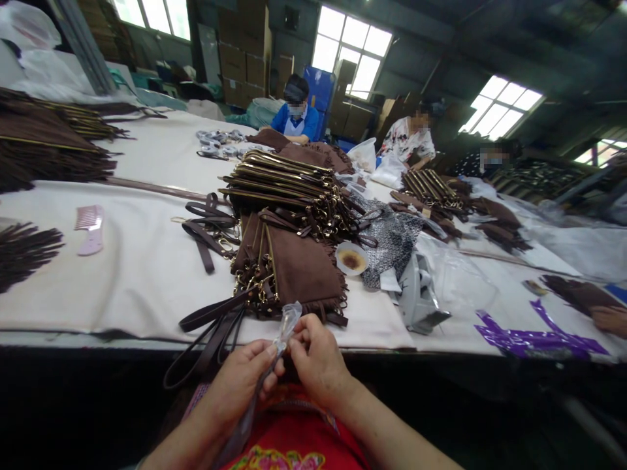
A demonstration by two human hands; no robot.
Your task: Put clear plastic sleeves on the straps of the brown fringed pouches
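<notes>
At the frame's lower centre, the clear plastic strip (290,317) runs between the person's hands, its long axis slanting from lower left to upper right; the left hand (245,373) clamps it, the right hand (318,359) pinches it just beside.

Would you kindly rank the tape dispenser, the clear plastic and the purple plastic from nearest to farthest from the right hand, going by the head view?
1. Clear plastic: at the fingers of the right hand.
2. Tape dispenser: on the table, off to the right.
3. Purple plastic: farther right, by the table's near edge.
</notes>
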